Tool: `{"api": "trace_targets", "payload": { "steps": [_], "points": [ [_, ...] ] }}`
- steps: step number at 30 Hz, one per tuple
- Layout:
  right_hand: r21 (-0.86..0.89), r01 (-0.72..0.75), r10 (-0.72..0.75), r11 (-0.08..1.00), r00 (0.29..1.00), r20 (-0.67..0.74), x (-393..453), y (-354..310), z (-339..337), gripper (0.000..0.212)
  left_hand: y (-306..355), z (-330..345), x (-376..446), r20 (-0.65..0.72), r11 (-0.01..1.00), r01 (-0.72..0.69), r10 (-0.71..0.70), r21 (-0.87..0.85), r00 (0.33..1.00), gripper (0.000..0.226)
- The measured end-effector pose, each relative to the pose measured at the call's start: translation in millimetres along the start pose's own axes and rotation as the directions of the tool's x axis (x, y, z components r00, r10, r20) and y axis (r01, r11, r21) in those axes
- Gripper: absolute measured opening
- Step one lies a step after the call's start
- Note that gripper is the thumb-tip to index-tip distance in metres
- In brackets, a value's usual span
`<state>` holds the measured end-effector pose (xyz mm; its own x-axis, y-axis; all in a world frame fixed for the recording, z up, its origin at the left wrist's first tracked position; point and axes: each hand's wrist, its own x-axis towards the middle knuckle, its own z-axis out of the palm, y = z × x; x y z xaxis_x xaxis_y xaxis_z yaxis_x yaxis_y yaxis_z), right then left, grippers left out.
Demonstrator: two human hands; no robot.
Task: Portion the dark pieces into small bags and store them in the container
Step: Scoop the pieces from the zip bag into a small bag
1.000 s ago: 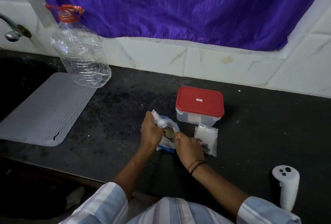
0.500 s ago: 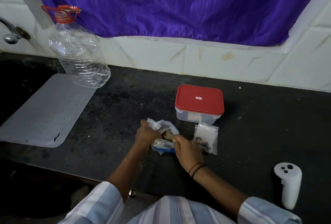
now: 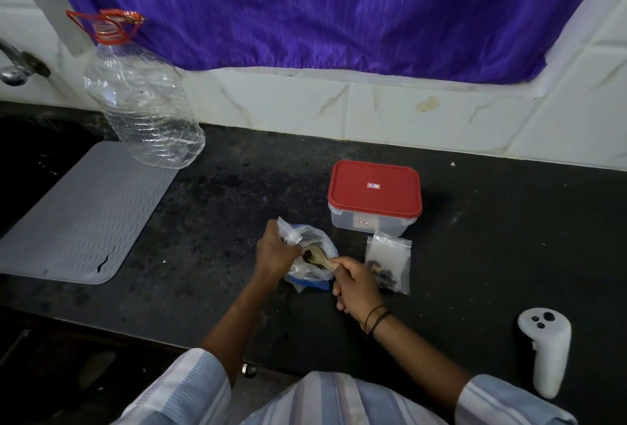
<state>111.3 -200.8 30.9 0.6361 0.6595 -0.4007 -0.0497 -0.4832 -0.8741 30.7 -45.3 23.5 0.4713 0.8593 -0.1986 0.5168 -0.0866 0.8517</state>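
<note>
A dark speckled stone counter (image 3: 237, 207) fills the lower scene, and everything else is placed from it. Directly behind it rises a wall of white marbled tiles (image 3: 400, 112), above which a purple pleated curtain (image 3: 305, 7) hangs across the top; the light is dim and even. At the counter's left end lies a grey ribbed mat (image 3: 84, 214), with a metal tap (image 3: 17, 68) on the wall above that end.

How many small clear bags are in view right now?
2: one small bag pinched in the left hand, one filled bag lying before the red-lidded container.
</note>
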Motion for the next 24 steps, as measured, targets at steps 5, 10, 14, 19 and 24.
{"api": "trace_targets", "payload": {
  "steps": [5,10,14,19,24],
  "points": [
    [0.13,0.009,-0.01,0.992,1.0,0.007,-6,-1,1,0.025,9,5,-3,-0.108,0.994,-0.042,0.052,0.096,0.993,0.036],
    [0.151,-0.05,0.047,0.987,0.999,0.02,-4,-3,-3,0.023,11,7,-2,-0.069,0.995,-0.06,0.066,0.081,0.995,0.045],
    [0.163,-0.076,0.073,0.984,0.997,0.024,-2,-3,-7,0.022,8,7,-1,-0.04,1.0,-0.014,0.014,0.007,0.999,0.041],
    [0.268,-0.08,0.08,0.96,0.997,0.009,-2,-7,-13,0.022,11,5,0,0.0,0.998,-0.041,0.041,-0.046,0.999,0.043],
    [0.315,-0.031,0.042,0.949,0.999,-0.027,-8,-11,-24,0.021,17,-4,-1,0.006,0.993,-0.043,0.044,-0.112,0.999,0.051]
  ]
}}
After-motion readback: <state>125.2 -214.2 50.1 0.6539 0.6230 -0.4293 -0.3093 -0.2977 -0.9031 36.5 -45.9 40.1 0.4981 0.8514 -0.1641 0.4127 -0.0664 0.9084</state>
